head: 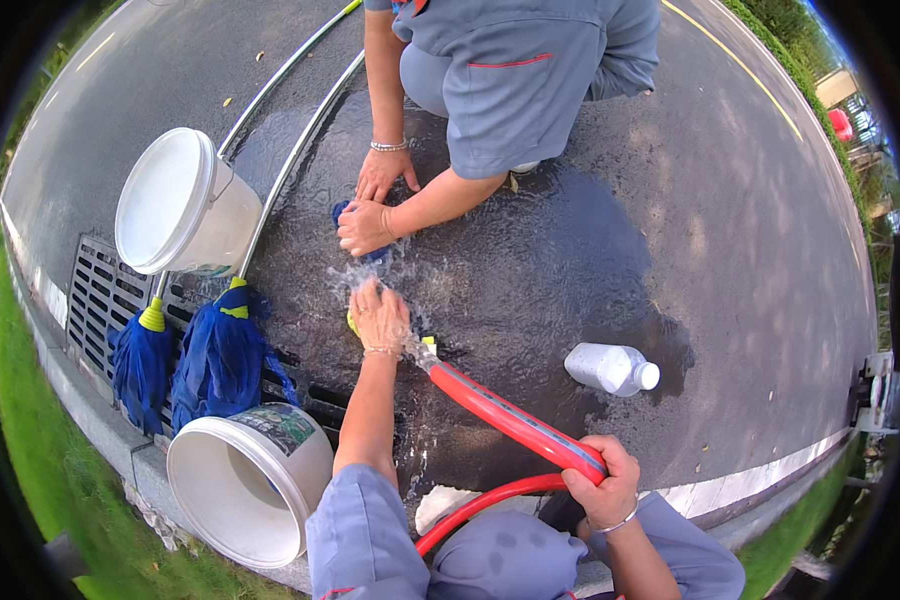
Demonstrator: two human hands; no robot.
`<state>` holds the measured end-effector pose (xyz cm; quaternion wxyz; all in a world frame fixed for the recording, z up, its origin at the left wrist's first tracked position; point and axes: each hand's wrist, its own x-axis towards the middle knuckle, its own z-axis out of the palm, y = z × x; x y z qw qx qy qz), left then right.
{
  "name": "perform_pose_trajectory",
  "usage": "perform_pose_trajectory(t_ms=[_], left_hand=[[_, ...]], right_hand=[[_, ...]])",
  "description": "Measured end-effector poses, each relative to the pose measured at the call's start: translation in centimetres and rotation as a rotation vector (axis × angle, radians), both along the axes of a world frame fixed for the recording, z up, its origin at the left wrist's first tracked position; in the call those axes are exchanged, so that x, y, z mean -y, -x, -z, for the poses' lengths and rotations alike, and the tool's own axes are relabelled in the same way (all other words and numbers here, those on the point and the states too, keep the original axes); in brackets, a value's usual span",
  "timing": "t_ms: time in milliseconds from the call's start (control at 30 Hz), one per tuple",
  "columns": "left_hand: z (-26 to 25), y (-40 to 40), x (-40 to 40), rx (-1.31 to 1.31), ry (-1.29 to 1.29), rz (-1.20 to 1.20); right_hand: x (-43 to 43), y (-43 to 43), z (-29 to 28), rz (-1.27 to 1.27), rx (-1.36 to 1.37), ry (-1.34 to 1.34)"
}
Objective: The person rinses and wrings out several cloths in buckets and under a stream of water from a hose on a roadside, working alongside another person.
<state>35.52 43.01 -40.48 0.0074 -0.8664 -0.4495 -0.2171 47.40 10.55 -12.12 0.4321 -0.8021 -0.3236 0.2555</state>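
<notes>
My right hand [607,476] grips a red hose [514,420] whose end pours water beside my left hand. Under the splashing water, my left hand [380,319] is over a yellow-green item [352,324], mostly hidden below it; whether the fingers grip it is unclear. Just beyond, a co-worker's hands [367,225] press on a blue cloth-like thing [376,254] on the wet pavement. Two mops with blue heads [221,349] [142,367] and yellow-green collars lie to the left, over a drain grate.
A closed white bucket [229,217] lies tilted by the metal drain grate [101,300]. An open white bucket [311,442] lies on its side near the curb [94,409]. A translucent plastic bottle [604,366] lies on the pavement at right. The co-worker crouches opposite me.
</notes>
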Motion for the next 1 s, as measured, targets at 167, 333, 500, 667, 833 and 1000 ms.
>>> perform_pose_trajectory(t_ms=[167, 333, 500, 667, 833, 1000], left_hand=[[3.4, 2.8, 9.9, 0.226, 0.124, -0.185], [1.1, 1.9, 0.9, 0.116, 0.115, 0.064], [3.3, 1.0, 6.6, 0.16, 0.055, -0.166], [4.0, 4.5, 4.5, 0.194, 0.219, 0.172], [0.9, -0.4, 3.8, 0.114, 0.187, -0.245], [-1.6, 3.7, 3.4, 0.269, 0.684, 0.09]], right_hand=[[0.3, 0.3, -0.4, 0.046, -0.021, 0.013], [-0.7, 0.5, -0.9, -0.017, -0.002, -0.029], [0.2, 0.4, -0.2, 0.045, -0.024, -0.002], [-0.9, 0.9, -0.5, -0.022, -0.02, -0.016], [-1.0, 0.8, -0.6, 0.005, -0.037, 0.003], [-1.4, 0.7, -1.0, 0.01, -0.021, -0.025]])
